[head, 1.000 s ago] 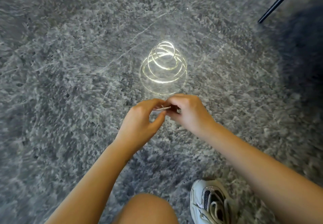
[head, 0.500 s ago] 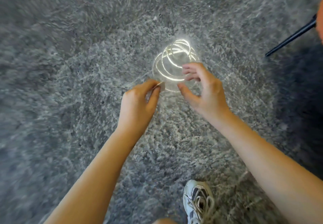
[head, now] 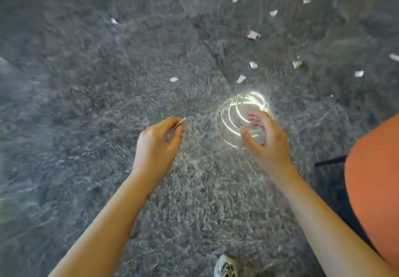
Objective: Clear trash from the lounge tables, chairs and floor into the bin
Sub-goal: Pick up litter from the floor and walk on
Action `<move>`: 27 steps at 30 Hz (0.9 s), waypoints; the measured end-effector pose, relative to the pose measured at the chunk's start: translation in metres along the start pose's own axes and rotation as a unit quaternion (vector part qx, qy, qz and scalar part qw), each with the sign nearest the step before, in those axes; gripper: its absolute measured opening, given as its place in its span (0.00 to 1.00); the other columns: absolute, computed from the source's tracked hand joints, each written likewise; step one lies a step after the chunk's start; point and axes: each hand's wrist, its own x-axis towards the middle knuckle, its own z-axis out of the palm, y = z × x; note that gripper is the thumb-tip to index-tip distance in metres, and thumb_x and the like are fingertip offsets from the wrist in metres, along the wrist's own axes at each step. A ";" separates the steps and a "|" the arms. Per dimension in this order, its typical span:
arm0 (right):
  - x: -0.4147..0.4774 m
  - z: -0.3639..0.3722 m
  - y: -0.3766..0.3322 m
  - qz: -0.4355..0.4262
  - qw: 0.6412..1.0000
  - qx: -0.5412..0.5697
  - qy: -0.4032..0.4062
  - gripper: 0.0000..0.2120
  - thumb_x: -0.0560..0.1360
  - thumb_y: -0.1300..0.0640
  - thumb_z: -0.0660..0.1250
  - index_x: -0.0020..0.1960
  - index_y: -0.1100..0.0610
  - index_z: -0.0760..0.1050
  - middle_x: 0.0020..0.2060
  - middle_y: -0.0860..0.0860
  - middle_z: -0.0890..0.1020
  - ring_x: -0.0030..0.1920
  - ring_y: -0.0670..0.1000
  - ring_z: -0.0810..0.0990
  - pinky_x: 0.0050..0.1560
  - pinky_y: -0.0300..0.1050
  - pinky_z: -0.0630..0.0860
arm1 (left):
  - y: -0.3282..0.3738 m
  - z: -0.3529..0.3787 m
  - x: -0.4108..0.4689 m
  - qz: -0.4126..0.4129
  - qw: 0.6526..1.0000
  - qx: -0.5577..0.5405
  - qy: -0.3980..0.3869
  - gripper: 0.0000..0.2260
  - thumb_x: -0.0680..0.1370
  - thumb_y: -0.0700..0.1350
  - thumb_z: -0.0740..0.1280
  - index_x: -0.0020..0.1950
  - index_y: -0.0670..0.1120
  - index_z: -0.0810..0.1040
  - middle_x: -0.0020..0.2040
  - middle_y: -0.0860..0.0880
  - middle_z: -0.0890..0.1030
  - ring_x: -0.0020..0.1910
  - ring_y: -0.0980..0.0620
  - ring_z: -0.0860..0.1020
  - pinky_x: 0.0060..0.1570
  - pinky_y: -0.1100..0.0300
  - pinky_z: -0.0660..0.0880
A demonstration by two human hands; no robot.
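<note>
My left hand pinches a small white paper scrap between thumb and fingers, above the grey stone floor. My right hand hovers to its right with loosely curved fingers and holds nothing. Several white paper scraps lie scattered on the floor ahead: one at centre, one just beyond my right hand, a crumpled one further right, and a larger wrapper beyond. No bin is in view.
A bright ring-shaped light reflection glows on the polished floor by my right hand. An orange chair seat fills the right edge, with a thin black leg beside it. My shoe shows at the bottom.
The scrap passed from both hands into my left hand alone. My hands moved apart, the right one opening. The view lifted, showing scattered scraps ahead and the orange chair.
</note>
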 end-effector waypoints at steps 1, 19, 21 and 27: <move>0.018 -0.011 -0.018 -0.006 1.000 0.001 -0.003 0.22 0.73 0.44 0.62 0.60 0.58 0.72 0.51 0.47 0.77 0.51 0.48 0.76 0.53 0.42 0.73 | 0.012 -0.019 0.014 -0.007 1.000 0.008 0.011 0.05 0.78 0.43 0.65 0.48 0.45 0.80 0.42 0.53 0.83 0.41 0.55 0.79 0.40 0.62 0.71; 0.302 -0.006 -0.212 -0.074 0.996 -0.011 -0.056 0.20 0.74 0.58 0.68 0.64 0.59 0.71 0.57 0.54 0.77 0.55 0.49 0.73 0.55 0.36 0.65 | 0.021 -0.231 0.254 -0.037 0.989 0.077 0.122 0.05 0.77 0.43 0.66 0.47 0.46 0.81 0.38 0.49 0.83 0.37 0.47 0.80 0.38 0.55 0.71; 0.337 0.008 -0.219 -0.074 0.995 -0.022 -0.057 0.20 0.73 0.57 0.69 0.63 0.59 0.71 0.57 0.54 0.77 0.56 0.52 0.74 0.57 0.43 0.68 | 0.005 -0.243 0.288 -0.038 0.989 0.081 0.119 0.05 0.77 0.44 0.65 0.46 0.47 0.81 0.38 0.49 0.83 0.36 0.47 0.79 0.37 0.58 0.71; 0.438 0.041 -0.226 -0.084 0.994 -0.037 -0.056 0.20 0.73 0.56 0.69 0.63 0.57 0.71 0.56 0.52 0.77 0.55 0.51 0.74 0.56 0.45 0.69 | -0.028 -0.251 0.389 -0.046 0.990 0.072 0.110 0.05 0.77 0.42 0.65 0.48 0.46 0.81 0.35 0.50 0.81 0.31 0.54 0.76 0.33 0.66 0.68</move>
